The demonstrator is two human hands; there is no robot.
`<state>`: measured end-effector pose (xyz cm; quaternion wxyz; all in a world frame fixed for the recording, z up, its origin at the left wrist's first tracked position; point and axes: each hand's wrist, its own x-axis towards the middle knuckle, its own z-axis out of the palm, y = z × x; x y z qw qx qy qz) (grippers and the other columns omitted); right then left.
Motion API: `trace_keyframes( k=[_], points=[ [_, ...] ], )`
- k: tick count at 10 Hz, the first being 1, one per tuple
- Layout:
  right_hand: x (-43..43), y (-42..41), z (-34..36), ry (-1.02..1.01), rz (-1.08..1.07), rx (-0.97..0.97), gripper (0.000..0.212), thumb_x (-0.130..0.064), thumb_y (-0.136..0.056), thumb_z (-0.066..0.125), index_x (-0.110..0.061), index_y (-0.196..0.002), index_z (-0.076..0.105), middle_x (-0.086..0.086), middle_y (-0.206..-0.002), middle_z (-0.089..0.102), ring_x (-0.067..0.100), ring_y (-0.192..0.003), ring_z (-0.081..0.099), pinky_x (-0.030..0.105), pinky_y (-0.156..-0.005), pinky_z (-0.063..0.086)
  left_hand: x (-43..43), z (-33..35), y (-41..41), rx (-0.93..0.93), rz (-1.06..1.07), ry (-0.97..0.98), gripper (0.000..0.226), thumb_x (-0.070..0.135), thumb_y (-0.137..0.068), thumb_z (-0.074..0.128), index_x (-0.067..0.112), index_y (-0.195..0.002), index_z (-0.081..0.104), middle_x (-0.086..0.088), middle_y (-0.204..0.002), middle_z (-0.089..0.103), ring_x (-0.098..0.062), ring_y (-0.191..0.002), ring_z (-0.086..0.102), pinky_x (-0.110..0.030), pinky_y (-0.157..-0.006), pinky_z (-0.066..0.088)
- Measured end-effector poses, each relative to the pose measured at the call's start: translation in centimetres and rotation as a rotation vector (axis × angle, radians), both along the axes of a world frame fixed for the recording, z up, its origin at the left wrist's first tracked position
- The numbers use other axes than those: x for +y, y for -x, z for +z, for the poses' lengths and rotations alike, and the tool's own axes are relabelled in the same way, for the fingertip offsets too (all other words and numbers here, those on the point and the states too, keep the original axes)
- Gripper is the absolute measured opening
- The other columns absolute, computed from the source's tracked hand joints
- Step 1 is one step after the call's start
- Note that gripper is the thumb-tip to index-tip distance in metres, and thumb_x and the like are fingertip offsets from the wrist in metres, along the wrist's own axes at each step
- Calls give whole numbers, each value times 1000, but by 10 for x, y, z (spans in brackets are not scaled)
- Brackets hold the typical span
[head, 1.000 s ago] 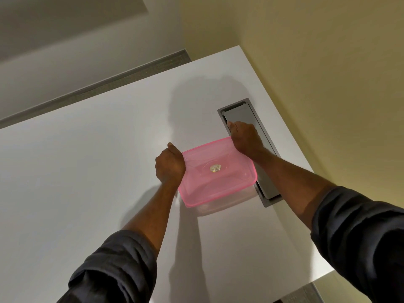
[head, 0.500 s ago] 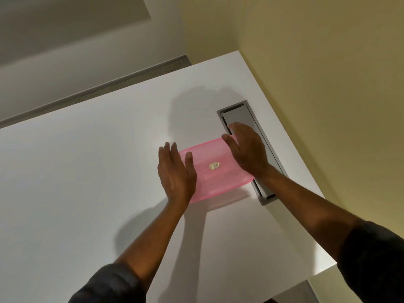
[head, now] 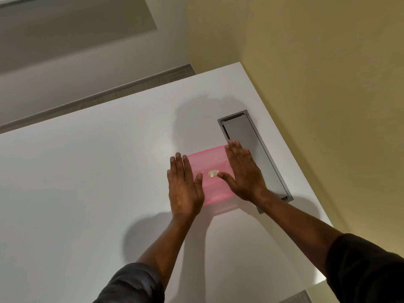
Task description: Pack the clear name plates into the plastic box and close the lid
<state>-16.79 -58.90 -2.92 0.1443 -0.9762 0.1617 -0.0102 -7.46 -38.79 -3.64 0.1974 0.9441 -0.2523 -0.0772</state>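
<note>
A clear plastic box sits on the white table [head: 76, 193], covered by its translucent pink lid [head: 209, 162] with a small round sticker [head: 213, 172] in the middle. My left hand [head: 184, 189] lies flat on the lid's left edge, fingers straight and apart. My right hand [head: 242, 171] lies flat on the lid's right side, thumb near the sticker. A strip of the clear box wall [head: 225, 207] shows below the lid's near edge. No name plates can be made out through the lid.
A grey cable hatch [head: 258, 154] is set into the table just right of the box, partly under my right wrist. The table's right edge and far corner are close, with a yellow wall [head: 317, 84] beyond.
A second ago both hands gripped the lid's ends with curled fingers. They have since opened and now press flat on top of the lid; the view has shifted slightly.
</note>
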Motion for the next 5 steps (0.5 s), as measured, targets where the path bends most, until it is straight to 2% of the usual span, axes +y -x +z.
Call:
trace_keyframes(
  k=[1, 2, 3, 4, 5],
  points=[
    [-1, 0, 0, 1, 15, -25, 95, -75, -104, 29, -9, -170, 11, 6, -180, 2, 22, -167, -2, 51, -135, 14, 1, 3, -1, 7, -15, -21, 75, 54, -113, 19, 10, -173, 8, -9, -182, 1, -28, -169, -4, -55, -135, 16],
    [0, 3, 3, 2, 21, 9, 98, -74, -103, 38, -9, -171, 8, 7, -180, -1, 23, -167, -5, 51, -135, 13, 2, 9, 1, 46, -35, -80, 79, 59, -111, 10, 11, -173, 4, -7, -182, -5, -27, -169, -8, -55, -135, 13],
    [0, -1, 23, 15, 63, 158, 112, -82, -97, 37, -8, -170, -3, 11, -178, -12, 27, -166, -13, 51, -135, 8, 0, 29, 0, 102, -53, -192, 85, 64, -106, 3, 11, -173, 0, -7, -182, -10, -28, -168, -10, -60, -134, 11],
    [-2, 0, 35, 29, 94, 226, 119, -87, -93, 35, -7, -169, -10, 13, -177, -20, 29, -165, -18, 52, -135, 6, 6, 40, -2, 85, -71, -185, 85, 63, -107, 12, 9, -173, 3, -9, -182, -6, -30, -169, -7, -59, -134, 12],
    [-2, 0, 45, 46, 96, 255, 121, -88, -93, 35, -6, -168, -11, 13, -176, -21, 29, -164, -19, 52, -134, 6, 16, 50, -6, 75, -72, -143, 83, 60, -110, 26, 8, -172, 8, -10, -182, 0, -31, -169, -3, -53, -136, 12]
  ],
)
